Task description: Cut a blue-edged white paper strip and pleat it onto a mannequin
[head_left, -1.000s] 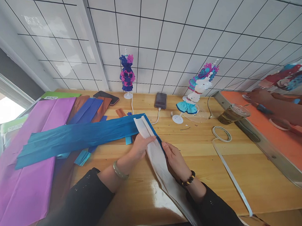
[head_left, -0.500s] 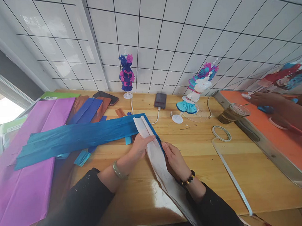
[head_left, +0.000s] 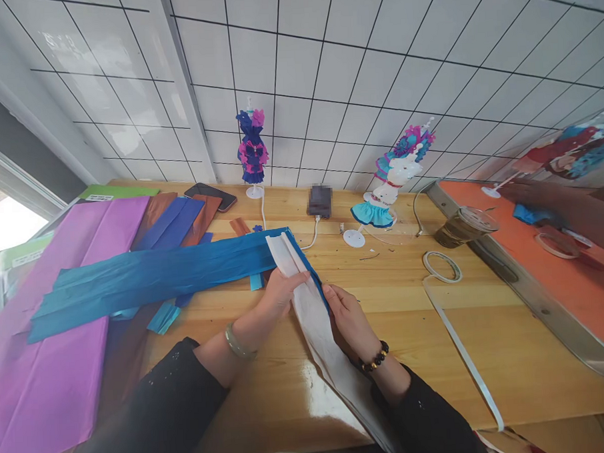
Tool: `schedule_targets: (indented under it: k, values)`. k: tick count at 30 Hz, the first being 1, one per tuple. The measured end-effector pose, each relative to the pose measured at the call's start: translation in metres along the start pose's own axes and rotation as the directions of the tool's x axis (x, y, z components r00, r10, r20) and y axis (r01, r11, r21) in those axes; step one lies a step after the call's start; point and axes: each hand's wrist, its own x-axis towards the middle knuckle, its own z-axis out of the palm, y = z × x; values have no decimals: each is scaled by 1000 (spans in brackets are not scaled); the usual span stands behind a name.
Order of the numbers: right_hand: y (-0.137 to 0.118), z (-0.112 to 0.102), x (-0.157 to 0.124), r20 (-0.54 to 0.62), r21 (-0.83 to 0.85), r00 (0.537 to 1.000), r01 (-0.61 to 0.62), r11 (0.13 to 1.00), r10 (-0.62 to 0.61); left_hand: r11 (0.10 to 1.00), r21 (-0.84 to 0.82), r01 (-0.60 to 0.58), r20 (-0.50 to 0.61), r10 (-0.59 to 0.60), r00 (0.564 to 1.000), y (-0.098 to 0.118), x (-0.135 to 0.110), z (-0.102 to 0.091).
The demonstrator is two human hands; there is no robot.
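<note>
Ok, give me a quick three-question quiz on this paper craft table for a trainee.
1. True or false: the left hand and the right hand both grip the white paper strip.
2. What colour is the long strip lying left of the hands? A green, B blue, C orange.
3. Which wrist wears the dark bead bracelet?
Key: 1 true; 2 B; 3 the right.

1 head-worn view looks forward and down, close over the table (head_left: pixel 395 296), facing the tiled wall (head_left: pixel 326 85).
</note>
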Motion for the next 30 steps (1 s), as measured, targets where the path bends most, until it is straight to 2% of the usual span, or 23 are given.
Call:
schedule_targets:
  k: [19,30]
  values:
    - [6,0,-1,7,-20,1000,-3,1000,3,1000,-27,5,-31,-6,1000,-1,3,-5]
    - [1,-1,-1,50,71,997,-64,995,61,1000,2,-9,-19,9,1000,-1,3,-4]
